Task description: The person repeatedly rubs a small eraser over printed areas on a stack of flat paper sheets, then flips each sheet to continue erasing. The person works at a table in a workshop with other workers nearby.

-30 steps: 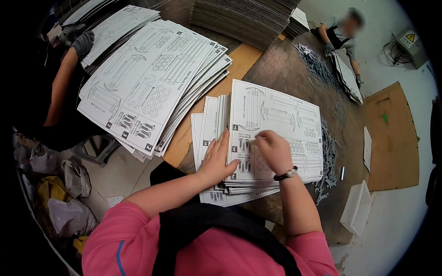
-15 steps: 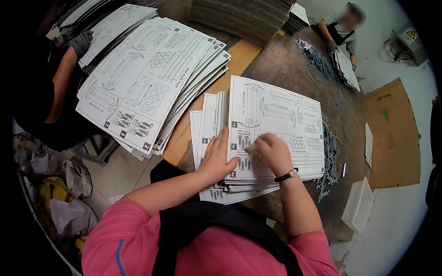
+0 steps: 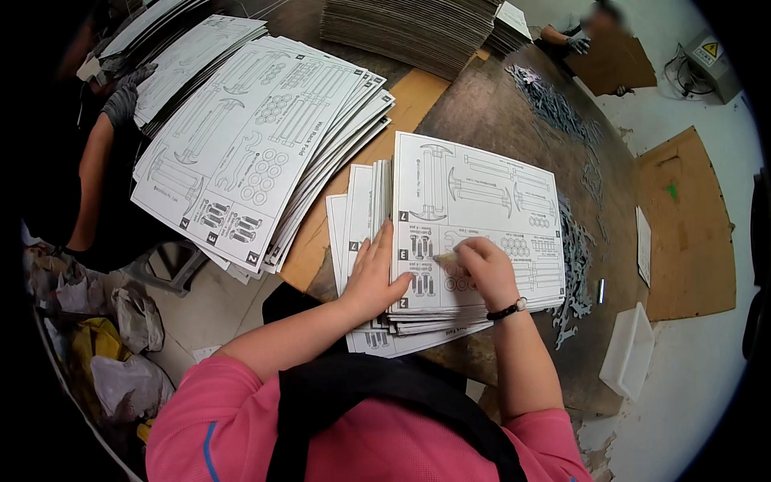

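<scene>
A stack of white printed cards point(image 3: 498, 157) with line drawings of hammers, wrenches, nuts and bolts lies in front of me. My left hand point(image 3: 371, 277) rests along the stack's left edge, fingers stretched and thumb out on the top card. Over the middle of that card, my right hand point(image 3: 484, 271) is closed in a pinch. From its fingertips pokes a small pale-yellow piece point(image 3: 444, 259), too small and blurred to name, close against the printed surface. Beneath the left side of the stack, more cards point(image 3: 337, 221) stick out unevenly.
A taller fanned stack of cards point(image 3: 241, 120) stands at left, by a co-worker's gloved hand point(image 3: 122, 104). Loose grey wrenches point(image 3: 569, 241) lie right of my stack. A white plastic bin point(image 3: 627, 353) stands at the table's right edge. Brown boards point(image 3: 409, 36) are piled at the back.
My right hand has shifted slightly right over the card with its pinch; my left hand stays put. The far co-worker, who held printed cards, now holds up a brown board.
</scene>
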